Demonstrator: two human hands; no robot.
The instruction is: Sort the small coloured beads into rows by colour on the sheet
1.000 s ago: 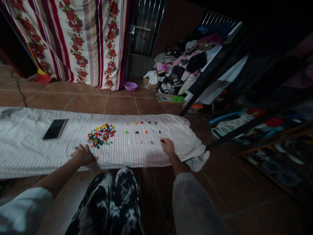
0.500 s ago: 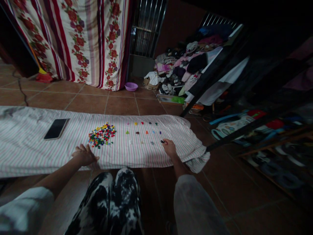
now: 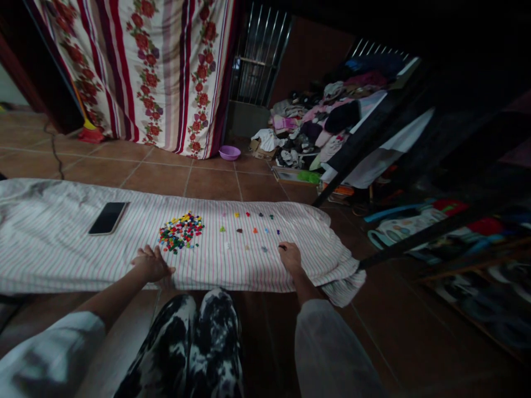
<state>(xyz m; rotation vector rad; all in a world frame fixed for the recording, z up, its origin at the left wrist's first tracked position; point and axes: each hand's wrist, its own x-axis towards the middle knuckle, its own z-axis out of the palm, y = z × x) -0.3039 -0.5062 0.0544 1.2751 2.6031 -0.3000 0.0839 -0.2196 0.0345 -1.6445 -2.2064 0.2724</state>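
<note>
Pink-striped cloth (image 3: 62, 237) runs across the floor in front of us. Where do our hands sit on it?

Our right hand (image 3: 291, 258) is at its near side, fingertips pressed together in a pinch on a small dark piece (image 3: 282, 247), too small for us to say what it is. Our left hand (image 3: 151, 264) lies spread, fingers apart, just below a heap of small coloured pieces (image 3: 181, 232).

And the step we're on?

We'd judge it single-piece handling: the pinched piece sits just beyond the right end of the spaced rows of coloured pieces (image 3: 251, 229), well apart from the heap. A smartphone (image 3: 108, 218) lies face up further left, away from both hands.

What does the next move call for?

Slow, steady fingertips. A piece that small could slip from a loose pinch.

And against the earlier frame?

Our hands hold much the same places and the same grips. Mostly our view has slid, shifting the whole scene slightly across the frame.
</note>
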